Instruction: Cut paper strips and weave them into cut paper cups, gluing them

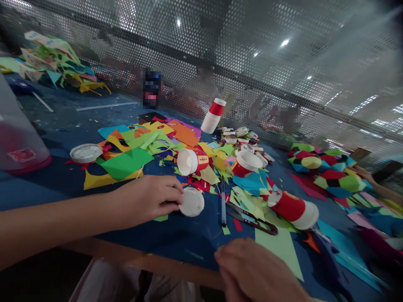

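My left hand (154,197) pinches the left edge of a white round cup lid (192,202) lying at the table's front. My right hand (256,268) is low in the view at the table's front edge, its fingers curled together and slightly smeared; anything inside them is hidden. Beyond the lid, a red-and-white paper cup (197,161) lies on its side among paper scraps. A blue-grey pen (223,205) and dark thread snips (255,220) rest to the right of the lid. Another red-and-white cup (292,209) lies tipped over beyond my right hand.
Coloured paper scraps (179,134) heap mid-table. Stacked cups (213,117), an upright cup (244,163) and several lids (241,133) stand beyond. At right are a glue gun (330,256), patchwork paper balls (336,180) and another person's arm (371,180). A perforated metal screen (189,46) rises behind.
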Action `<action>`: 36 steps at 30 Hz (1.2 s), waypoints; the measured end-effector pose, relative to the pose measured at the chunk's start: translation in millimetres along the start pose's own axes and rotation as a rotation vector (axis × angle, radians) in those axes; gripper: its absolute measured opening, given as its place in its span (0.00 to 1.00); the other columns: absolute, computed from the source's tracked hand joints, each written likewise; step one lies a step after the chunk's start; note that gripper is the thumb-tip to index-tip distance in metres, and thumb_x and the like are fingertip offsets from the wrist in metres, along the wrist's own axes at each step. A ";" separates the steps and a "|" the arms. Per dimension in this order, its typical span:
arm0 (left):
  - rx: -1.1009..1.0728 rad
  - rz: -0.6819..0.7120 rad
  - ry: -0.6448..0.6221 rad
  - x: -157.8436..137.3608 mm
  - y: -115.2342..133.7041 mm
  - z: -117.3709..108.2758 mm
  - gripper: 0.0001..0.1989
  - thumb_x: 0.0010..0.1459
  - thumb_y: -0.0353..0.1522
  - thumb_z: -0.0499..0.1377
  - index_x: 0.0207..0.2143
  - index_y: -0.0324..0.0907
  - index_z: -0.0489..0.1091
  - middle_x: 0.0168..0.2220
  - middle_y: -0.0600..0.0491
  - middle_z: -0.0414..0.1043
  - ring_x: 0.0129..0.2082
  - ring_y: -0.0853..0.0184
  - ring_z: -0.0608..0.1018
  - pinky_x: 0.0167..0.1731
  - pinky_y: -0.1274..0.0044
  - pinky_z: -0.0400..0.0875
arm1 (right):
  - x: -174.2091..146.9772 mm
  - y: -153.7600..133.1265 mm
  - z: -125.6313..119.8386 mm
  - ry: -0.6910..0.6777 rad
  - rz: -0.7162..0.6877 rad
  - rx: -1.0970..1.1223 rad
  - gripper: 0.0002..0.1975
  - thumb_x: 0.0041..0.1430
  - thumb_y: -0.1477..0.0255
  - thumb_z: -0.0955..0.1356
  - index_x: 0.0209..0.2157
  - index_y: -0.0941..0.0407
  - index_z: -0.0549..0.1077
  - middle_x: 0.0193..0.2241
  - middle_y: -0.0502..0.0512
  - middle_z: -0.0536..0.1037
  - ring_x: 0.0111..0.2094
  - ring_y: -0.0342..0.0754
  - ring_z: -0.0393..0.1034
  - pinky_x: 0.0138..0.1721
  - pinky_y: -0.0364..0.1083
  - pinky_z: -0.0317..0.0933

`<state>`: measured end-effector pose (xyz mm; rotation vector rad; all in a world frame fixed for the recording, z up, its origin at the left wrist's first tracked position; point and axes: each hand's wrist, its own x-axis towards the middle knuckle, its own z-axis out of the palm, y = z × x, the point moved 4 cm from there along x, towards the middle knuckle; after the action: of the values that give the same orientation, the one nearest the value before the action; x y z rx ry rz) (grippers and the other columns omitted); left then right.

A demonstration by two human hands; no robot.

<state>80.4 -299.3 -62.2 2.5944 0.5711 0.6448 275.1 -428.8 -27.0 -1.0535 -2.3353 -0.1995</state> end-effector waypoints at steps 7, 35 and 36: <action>-0.136 -0.117 -0.081 -2.6 4.9 -0.6 0.14 0.52 0.35 0.70 0.39 0.42 0.72 0.42 0.53 0.74 0.42 0.63 0.78 0.43 0.76 0.70 | 17.6 49.2 15.3 -0.041 0.890 0.490 0.09 0.57 0.66 0.68 0.29 0.54 0.79 0.20 0.49 0.75 0.20 0.44 0.68 0.19 0.40 0.60; -0.177 -0.315 -0.342 46.5 -13.1 -12.7 0.07 0.57 0.26 0.63 0.40 0.39 0.74 0.34 0.55 0.79 0.35 0.70 0.79 0.34 0.82 0.66 | 0.2 -27.2 55.3 0.133 0.140 -0.291 0.17 0.57 0.71 0.70 0.48 0.59 0.76 0.49 0.57 0.79 0.52 0.62 0.65 0.49 0.55 0.60; -0.179 -0.305 -0.348 46.7 -13.0 -12.1 0.08 0.57 0.25 0.63 0.40 0.40 0.74 0.34 0.55 0.79 0.35 0.70 0.79 0.35 0.82 0.66 | -1.5 -29.5 59.0 0.124 0.124 -0.305 0.17 0.58 0.71 0.70 0.48 0.59 0.76 0.48 0.56 0.80 0.53 0.62 0.65 0.49 0.55 0.60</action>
<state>108.3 -262.9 -42.4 2.3111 0.7341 0.1329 228.9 -429.0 -74.1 -1.2877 -2.1635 -0.5711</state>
